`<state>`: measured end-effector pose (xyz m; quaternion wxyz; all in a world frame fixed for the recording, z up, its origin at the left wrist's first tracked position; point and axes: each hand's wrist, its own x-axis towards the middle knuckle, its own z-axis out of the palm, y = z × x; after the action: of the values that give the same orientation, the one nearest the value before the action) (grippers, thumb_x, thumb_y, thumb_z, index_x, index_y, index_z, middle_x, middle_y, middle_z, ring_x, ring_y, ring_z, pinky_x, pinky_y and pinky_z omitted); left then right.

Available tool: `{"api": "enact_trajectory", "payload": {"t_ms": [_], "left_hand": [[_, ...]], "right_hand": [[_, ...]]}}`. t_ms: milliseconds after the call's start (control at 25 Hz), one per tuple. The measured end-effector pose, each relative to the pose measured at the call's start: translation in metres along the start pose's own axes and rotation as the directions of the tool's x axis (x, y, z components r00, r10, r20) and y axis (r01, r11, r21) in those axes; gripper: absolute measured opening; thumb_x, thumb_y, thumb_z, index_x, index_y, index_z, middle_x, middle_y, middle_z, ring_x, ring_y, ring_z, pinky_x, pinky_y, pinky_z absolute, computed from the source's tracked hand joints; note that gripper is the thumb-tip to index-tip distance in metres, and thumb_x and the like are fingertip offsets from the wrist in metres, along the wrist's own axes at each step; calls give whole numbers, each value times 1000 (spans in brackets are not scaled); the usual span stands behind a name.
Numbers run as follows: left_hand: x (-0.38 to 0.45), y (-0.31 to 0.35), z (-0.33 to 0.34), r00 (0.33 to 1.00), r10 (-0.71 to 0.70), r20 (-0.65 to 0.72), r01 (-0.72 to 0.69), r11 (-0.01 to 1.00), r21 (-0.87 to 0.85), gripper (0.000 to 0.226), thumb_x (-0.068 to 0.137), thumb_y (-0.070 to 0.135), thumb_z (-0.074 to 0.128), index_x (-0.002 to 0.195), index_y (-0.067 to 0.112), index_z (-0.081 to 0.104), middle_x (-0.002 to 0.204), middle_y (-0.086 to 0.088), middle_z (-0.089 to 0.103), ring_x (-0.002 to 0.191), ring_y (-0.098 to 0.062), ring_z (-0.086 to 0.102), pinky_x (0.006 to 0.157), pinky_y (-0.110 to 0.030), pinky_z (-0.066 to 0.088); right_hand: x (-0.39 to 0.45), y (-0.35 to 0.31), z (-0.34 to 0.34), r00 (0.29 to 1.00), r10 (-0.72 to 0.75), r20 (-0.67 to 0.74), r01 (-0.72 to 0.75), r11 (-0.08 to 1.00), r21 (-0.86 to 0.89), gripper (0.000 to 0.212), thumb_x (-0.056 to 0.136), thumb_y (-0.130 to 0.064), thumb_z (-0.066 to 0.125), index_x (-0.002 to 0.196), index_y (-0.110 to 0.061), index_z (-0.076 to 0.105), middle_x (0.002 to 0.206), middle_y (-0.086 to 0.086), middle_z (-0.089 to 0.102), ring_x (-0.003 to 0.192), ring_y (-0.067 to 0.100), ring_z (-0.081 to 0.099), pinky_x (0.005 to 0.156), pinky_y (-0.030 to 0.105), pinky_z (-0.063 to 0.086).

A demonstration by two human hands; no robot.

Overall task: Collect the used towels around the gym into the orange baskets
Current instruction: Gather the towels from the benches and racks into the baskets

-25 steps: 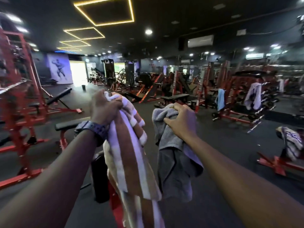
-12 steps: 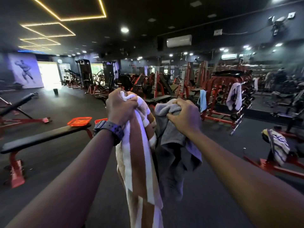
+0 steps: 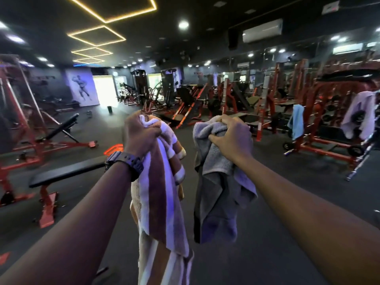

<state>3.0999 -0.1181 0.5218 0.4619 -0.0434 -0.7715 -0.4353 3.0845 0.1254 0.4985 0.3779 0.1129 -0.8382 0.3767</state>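
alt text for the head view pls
A left hand grips a brown-and-white striped towel and a right hand a grey towel, held out over a dark gym floor. More towels hang on red racks right.

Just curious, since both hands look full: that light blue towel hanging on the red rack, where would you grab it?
Probably near its top, where the light blue towel drapes over the red rack, coming from the open floor side. It hangs straight and free below, so lifting the top should slide it off.

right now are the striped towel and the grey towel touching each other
Apart. The head view shows a strip of dark floor between the striped towel in the left hand and the grey towel in the right hand, all the way down.
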Motion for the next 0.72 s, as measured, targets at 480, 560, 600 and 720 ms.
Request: {"api": "enact_trajectory", "payload": {"t_ms": [480, 560, 600, 720], "left_hand": [[196, -188, 230, 994, -13, -107, 8, 999, -47, 34, 54, 23, 68, 58, 22, 35, 61, 7, 38, 58, -11, 31, 52, -35, 31], [237, -209, 261, 993, 12, -120, -14, 1000, -15, 36, 56, 18, 68, 56, 24, 32, 59, 9, 36, 56, -9, 28, 52, -31, 28], [254, -218, 273, 992, 18, -123, -18, 1000, 3, 37, 56, 17, 67, 56, 24, 31, 59, 9, 35, 56, -9, 28, 52, -30, 27], [311, -262, 328, 986, 53, -158, -42, 997, 71, 38, 57, 17, 67, 57, 25, 30, 58, 10, 34, 51, -3, 26, 49, -28, 28]], "right_hand": [[251, 172, 234, 990, -51, 134, 41, 997, 70, 29, 71, -30, 79, 98, -33, 69, 92, -6, 51, 94, 24, 62, 71, 28, 40], [298, 194, 267, 990, -56, 131, 47, 996, 74, 29, 72, -31, 79, 98, -33, 68, 92, -6, 50, 95, 25, 61, 71, 29, 40], [317, 203, 283, 989, -64, 135, 54, 996, 76, 29, 72, -32, 79, 99, -34, 68, 93, -6, 50, 95, 25, 62, 72, 30, 42], [388, 244, 349, 988, -87, 126, 72, 990, 120, 31, 72, -33, 78, 101, -35, 68, 93, -6, 51, 96, 26, 63, 73, 32, 46]]}}
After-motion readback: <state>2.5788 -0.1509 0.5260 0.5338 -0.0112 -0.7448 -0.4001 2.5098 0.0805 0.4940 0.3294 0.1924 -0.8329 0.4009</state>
